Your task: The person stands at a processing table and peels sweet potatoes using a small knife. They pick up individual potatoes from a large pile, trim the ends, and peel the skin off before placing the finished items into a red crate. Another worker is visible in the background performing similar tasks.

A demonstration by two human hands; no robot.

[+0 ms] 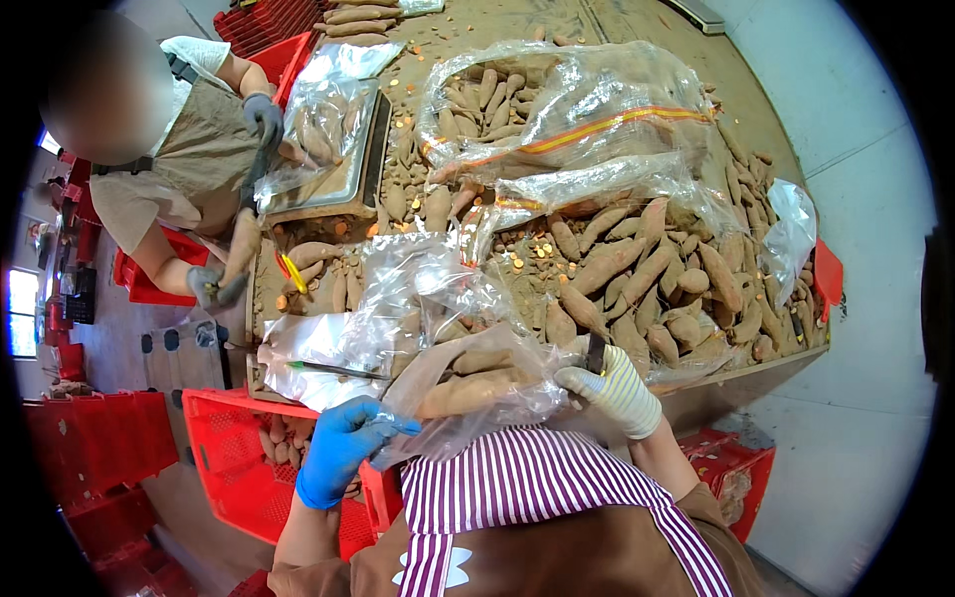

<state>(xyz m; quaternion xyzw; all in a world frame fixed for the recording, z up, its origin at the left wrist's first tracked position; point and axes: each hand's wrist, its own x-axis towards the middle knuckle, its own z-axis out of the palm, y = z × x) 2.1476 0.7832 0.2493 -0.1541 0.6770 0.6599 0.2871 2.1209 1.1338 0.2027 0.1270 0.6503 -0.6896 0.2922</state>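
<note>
My left hand (336,448), in a blue glove, pinches the near left edge of a clear plastic bag (440,445). Inside that bag lie several sweet potatoes (470,392), seen partly through the film. At the bag's right end is my right hand (619,392), in a white striped knit glove. It grips a short dark object (595,352), perhaps a tool handle; the rest is hidden by the fingers. Just beyond the right hand rises a heap of loose sweet potatoes (634,276). A thin green-ended tool (336,369) lies on plastic film left of the bag.
Across the left corner, a person in grey gloves holds a sweet potato (242,242) beside a scale (336,186) bearing a filled bag. Yellow-and-red-handled scissors (292,273) lie nearby. A large plastic sack (597,112) spills sweet potatoes. A red crate (224,477) stands below the table's left edge.
</note>
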